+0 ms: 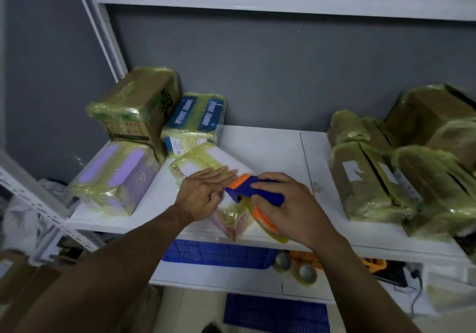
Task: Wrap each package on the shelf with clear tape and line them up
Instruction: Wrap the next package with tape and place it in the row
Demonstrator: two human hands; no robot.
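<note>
On package, left fingers flat, right grip dispenser

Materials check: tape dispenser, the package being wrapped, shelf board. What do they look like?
Tape dispenser: moulded plastic, matte blue body with orange trim. Package: probably card or paper, white face, under glossy yellowish clear tape that wrinkles and glints. Shelf board: smooth white panel, likely laminate or painted; a seam line shows, core unclear.

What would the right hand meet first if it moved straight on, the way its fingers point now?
Probably the left hand, lying flat on the white package; the tape dispenser that the right hand holds would touch it first. Depth is unclear.
</note>
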